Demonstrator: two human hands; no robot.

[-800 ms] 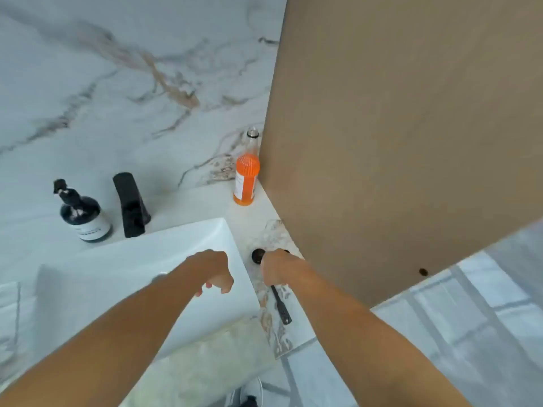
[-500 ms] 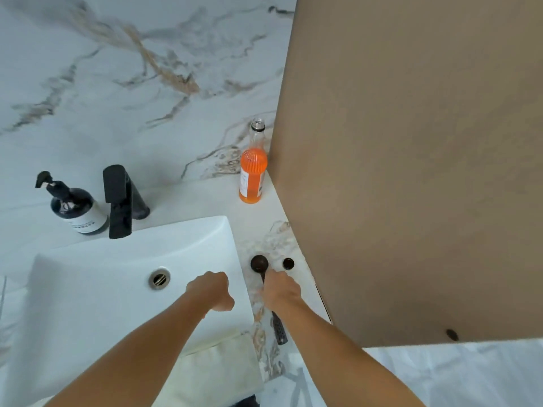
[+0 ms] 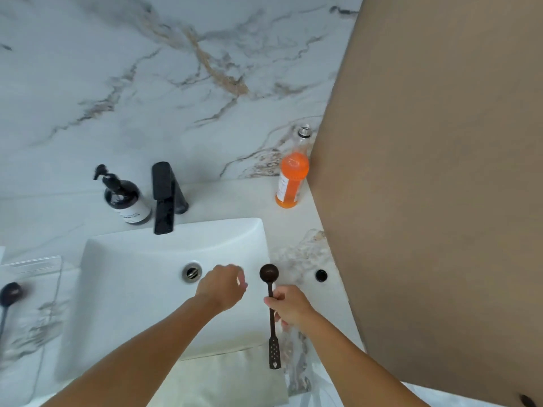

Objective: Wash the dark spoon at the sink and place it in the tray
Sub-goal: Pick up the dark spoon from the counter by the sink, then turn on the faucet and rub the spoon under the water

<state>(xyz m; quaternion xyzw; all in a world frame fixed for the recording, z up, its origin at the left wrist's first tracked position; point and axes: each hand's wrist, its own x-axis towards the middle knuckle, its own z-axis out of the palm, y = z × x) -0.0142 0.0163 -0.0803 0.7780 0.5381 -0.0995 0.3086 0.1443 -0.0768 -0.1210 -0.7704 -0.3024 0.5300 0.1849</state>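
Observation:
The dark spoon (image 3: 270,301) is long and thin, with a round bowl at the far end and a flat perforated tail near me. My right hand (image 3: 289,307) grips its handle near the middle and holds it over the right rim of the white sink (image 3: 141,277). My left hand (image 3: 224,284) hovers over the basin just right of the drain (image 3: 192,272), fingers loosely curled, holding nothing. A clear tray (image 3: 32,277) lies left of the sink with another dark spoon (image 3: 8,298) in it. The black tap (image 3: 164,198) stands behind the basin.
A dark pump bottle (image 3: 125,198) stands left of the tap. An orange bottle (image 3: 292,177) without a cap stands at the back right, against a brown panel (image 3: 440,171). A small black cap (image 3: 321,275) lies on the marble counter right of the sink.
My right hand has lifted the dark spoon off the counter and carried it left to the sink's rim. The view has swung left, bringing the tray into sight.

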